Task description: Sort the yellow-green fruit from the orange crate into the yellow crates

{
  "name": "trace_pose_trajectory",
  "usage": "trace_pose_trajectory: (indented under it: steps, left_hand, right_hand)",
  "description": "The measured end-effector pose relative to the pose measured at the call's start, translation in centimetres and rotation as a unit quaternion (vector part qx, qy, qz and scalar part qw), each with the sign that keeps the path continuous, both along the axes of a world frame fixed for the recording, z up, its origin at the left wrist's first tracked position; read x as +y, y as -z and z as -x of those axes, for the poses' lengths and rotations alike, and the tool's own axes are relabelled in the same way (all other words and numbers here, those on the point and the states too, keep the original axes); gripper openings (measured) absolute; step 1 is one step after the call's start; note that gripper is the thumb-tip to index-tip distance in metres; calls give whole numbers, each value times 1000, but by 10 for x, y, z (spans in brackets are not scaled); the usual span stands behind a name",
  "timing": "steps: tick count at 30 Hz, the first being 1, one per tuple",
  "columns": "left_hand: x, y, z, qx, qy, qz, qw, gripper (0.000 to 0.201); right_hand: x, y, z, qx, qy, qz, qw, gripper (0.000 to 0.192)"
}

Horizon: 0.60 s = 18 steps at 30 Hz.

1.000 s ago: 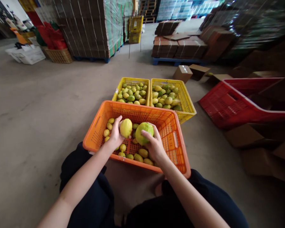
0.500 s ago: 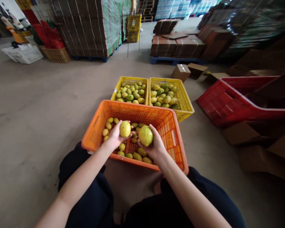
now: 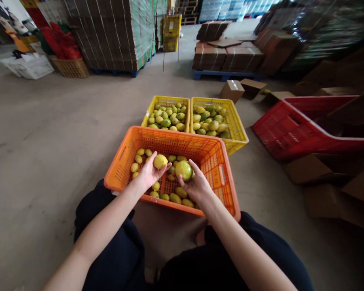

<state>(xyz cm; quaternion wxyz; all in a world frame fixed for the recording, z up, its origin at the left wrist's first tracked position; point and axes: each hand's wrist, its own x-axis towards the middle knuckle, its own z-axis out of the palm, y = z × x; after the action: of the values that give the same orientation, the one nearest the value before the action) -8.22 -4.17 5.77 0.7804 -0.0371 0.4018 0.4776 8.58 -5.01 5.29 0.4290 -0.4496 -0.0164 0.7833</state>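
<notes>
An orange plastic crate (image 3: 221, 178) sits on the floor between my knees, with several yellow-green fruits lying on its bottom. My left hand (image 3: 149, 174) holds a yellow fruit (image 3: 159, 161) over the crate's left half. My right hand (image 3: 195, 186) cups a greener fruit (image 3: 183, 169) just to the right of it. Both fruits hang low inside the crate, a short gap apart.
Two yellow crates, one on the left (image 3: 153, 110) and one on the right (image 3: 237, 125), stand full of fruit just beyond the orange one. A red crate (image 3: 285, 133) lies tilted at the right among cardboard boxes (image 3: 309, 169). Wrapped pallets (image 3: 109, 36) and flat cartons (image 3: 227, 56) stand at the back.
Both hands have lowered with their fruits, from above the crate's rim down into the orange crate. The fruits have stayed side by side.
</notes>
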Motion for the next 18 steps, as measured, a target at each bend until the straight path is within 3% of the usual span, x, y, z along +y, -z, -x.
trace_pose_trajectory:
  steps: [5,9,11,13,15,18]
  left_hand:
    - [-1,0,-2,34,-8,-37,999,27]
    - [-7,2,-8,179,-13,-163,970,28]
    - [-10,3,-10,297,-27,-247,922,45]
    - [-11,3,-10,390,-37,-334,857,56]
    - [-12,2,-9,426,-33,-414,804,56]
    - [-12,3,-7,438,-30,-475,763,50]
  right_hand:
    - [-1,6,2,-45,-14,-71,996,29]
    - [-8,0,8,-128,20,-168,977,39]
    - [-11,-5,10,-219,39,-242,945,51]
    - [-13,-7,10,-321,54,-324,888,60]
    - [-13,-9,10,-397,62,-393,827,64]
    - [-12,-8,9,-445,63,-448,773,61]
